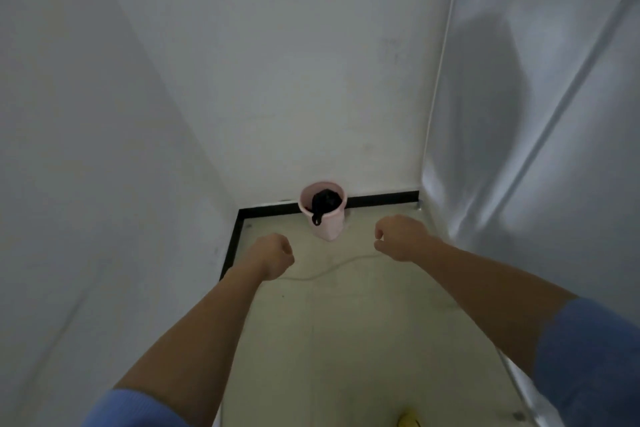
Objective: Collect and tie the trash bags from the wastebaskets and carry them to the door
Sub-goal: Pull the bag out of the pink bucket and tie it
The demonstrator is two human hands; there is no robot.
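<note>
A small pink wastebasket (323,218) stands on the floor against the far wall, near the corner. A black trash bag (325,202) sits crumpled inside it, with one end hanging over the front rim. My left hand (276,255) is held out in front of me, below and left of the basket, fingers curled into a loose fist with nothing in it. My right hand (401,237) is out to the right of the basket, fingers also curled and empty. Neither hand touches the basket or the bag.
White walls close in on the left and ahead, with a black baseboard (381,199) along the floor. A shiny metal panel (536,149) forms the right side. A thin pale cord (329,269) lies on the greenish floor. A yellow shoe tip (408,421) shows at the bottom.
</note>
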